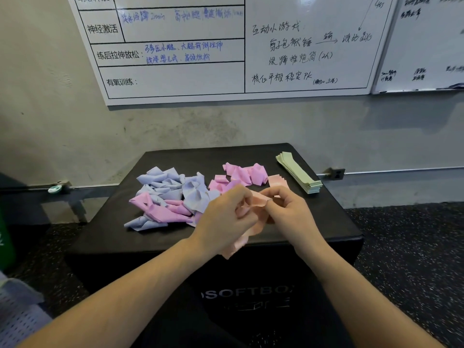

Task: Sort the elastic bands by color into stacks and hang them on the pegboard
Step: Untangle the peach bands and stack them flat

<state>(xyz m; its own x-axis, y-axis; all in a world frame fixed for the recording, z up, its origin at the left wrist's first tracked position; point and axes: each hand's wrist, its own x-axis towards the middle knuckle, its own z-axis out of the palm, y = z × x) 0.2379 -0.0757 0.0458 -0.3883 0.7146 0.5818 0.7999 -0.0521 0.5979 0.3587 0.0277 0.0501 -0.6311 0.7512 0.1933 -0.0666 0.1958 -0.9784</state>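
A peach elastic band (253, 217) is held between both hands above the front of the black soft box (326, 222). My left hand (223, 219) grips its crumpled left part, and my right hand (288, 209) pinches its upper edge. On the box lies a loose heap of blue bands (175, 187) mixed with pink bands (160, 212). More pink bands (243, 173) lie behind my hands. A small flat peach stack (277, 180) sits beside them. A neat green stack (298, 172) lies at the far right.
A whiteboard (226, 46) with writing hangs on the grey wall behind the box. A grey perforated board (17, 317) shows at the bottom left corner. Dark speckled floor (414, 247) surrounds the box. A wall socket (337, 174) sits to the right.
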